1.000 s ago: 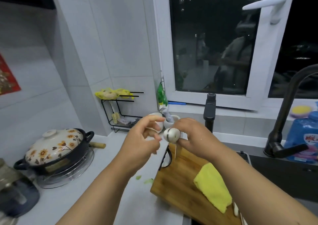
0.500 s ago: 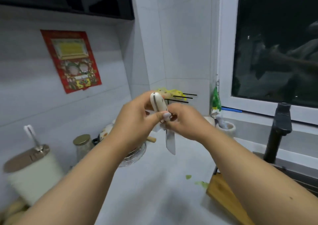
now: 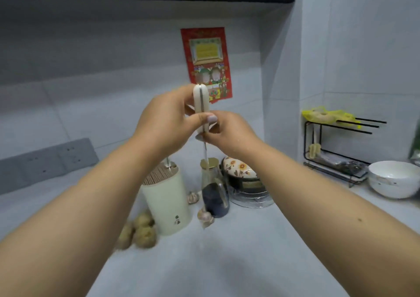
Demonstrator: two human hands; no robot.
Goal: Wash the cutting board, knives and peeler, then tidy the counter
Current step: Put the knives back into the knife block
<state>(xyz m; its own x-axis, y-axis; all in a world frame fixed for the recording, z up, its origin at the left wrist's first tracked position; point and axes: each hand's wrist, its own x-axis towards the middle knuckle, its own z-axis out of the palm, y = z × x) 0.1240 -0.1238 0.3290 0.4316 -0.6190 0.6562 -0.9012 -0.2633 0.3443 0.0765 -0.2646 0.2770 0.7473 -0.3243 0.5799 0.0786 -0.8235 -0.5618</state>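
Observation:
A knife with a cream handle [image 3: 201,101] hangs upright in front of me, its thin blade [image 3: 205,160] pointing down and seen edge-on. My left hand [image 3: 168,117] grips the handle, thumb across its lower part. My right hand [image 3: 229,133] holds the knife just below, fingers curled at the base of the handle. Under the hands stands a cream knife block [image 3: 164,199] with a bristle top and one handle sticking out of it. The cutting board and peeler are out of view.
On the counter [image 3: 227,262] stand a dark-liquid jar [image 3: 213,192], a floral-lidded pot on a wire trivet [image 3: 243,178], garlic bulbs, potatoes [image 3: 141,231], a white bowl [image 3: 393,178] and a black wire rack [image 3: 336,146]. A wall socket strip [image 3: 45,158] is at left.
The view has swung left from the sink and cutting board to the counter corner. Both hands carried the knife along, and it now hangs above the knife block.

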